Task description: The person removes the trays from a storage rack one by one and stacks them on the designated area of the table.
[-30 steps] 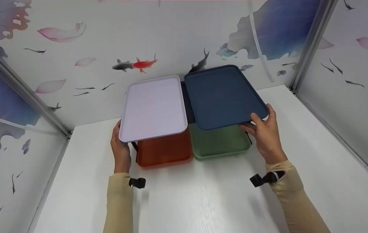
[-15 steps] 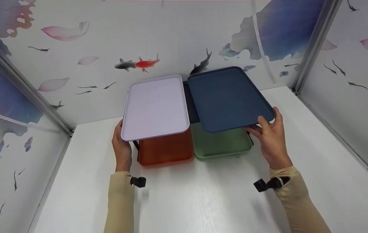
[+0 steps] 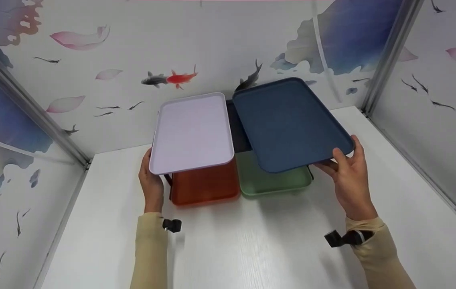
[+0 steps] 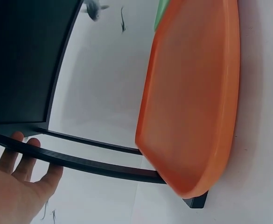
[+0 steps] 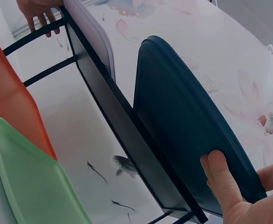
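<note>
Right hand [image 3: 348, 180] grip is taken at the near right corner of the dark blue tray [image 3: 290, 122], with the thumb laid on the rim and the fingers curled beneath (seen more closely in the right wrist view, where the thumb [image 5: 225, 184] presses on the tray's edge). The tray is held raised and tilted over the upper shelf of the black two-tier rack [image 5: 122, 126], partly off its right side and above the green tray [image 3: 270, 180] on the lower level. For a clean lift, the tray is best kept level and drawn clear of the rack frame before being lowered, so that its far edge does not catch on the shelf or on the wall behind. The left hand [image 3: 151, 186] is placed at the rack's left side, below the white tray [image 3: 191, 132]; its fingers [image 4: 22, 154] are curled round the black side bar [image 4: 80, 161], and this hold should be kept firm so the rack is steadied. The orange tray [image 3: 203, 186] lies beside the green one on the lower tier and should not be disturbed.
</note>
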The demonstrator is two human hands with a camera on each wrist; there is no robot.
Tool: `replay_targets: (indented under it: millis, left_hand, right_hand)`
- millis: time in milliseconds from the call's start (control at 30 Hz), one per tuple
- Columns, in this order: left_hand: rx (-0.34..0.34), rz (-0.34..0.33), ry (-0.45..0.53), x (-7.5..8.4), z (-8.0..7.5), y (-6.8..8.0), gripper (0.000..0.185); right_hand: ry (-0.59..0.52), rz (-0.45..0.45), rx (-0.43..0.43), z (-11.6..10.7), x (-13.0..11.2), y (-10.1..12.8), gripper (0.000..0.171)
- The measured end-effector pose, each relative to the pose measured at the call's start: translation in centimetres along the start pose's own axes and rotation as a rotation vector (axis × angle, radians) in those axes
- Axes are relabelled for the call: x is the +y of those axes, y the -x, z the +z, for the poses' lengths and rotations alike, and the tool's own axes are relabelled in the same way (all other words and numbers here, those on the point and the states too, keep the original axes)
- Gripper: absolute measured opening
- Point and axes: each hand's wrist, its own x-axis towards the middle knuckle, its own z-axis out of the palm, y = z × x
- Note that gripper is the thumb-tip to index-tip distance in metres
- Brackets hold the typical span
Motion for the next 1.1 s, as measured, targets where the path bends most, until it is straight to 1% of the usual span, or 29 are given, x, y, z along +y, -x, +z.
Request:
replay_targets:
  millis: [100, 200, 467, 533, 667, 767, 967, 1100]
  left_hand:
    - [0.009, 0.009, 0.013, -1.5, -0.2, -0.6, 0.047]
    - [0.014, 0.009, 0.018, -1.6, -0.2, -0.7, 0.047]
    - [0.01, -0.01, 0.006, -1.4, -0.1, -0.6, 0.047]
    - [0.015, 0.002, 0.008, -1.4, -0.1, -0.6, 0.047]
    - [0.019, 0.04, 0.018, -1.4, -0.1, -0.4, 0.047]
    - [0.017, 0.053, 0.025, -1.5, -0.1, -0.5, 0.047]
    - [0.012, 0.027, 0.027, -1.6, -0.1, -0.6, 0.047]
    - [0.012, 0.033, 0.031, -1.6, -0.1, -0.6, 0.047]
  right_hand:
    - [0.0, -0.019, -0.001, -0.2, -0.3, 0.5, 0.084]
    - [0.0, -0.039, -0.013, -0.5, -0.5, 0.9, 0.083]
    - [0.023, -0.059, -0.021, -1.1, -0.9, 1.8, 0.08]
    - [0.024, -0.06, -0.023, -1.2, -1.0, 2.0, 0.08]
    - [0.054, -0.081, -0.028, -1.6, -0.9, 2.3, 0.078]
    - [0.089, -0.095, -0.028, -1.9, -0.9, 2.6, 0.077]
    - [0.073, -0.111, -0.044, -2.3, -0.9, 3.0, 0.078]
    - [0.071, -0.125, -0.052, -2.7, -0.8, 3.3, 0.076]
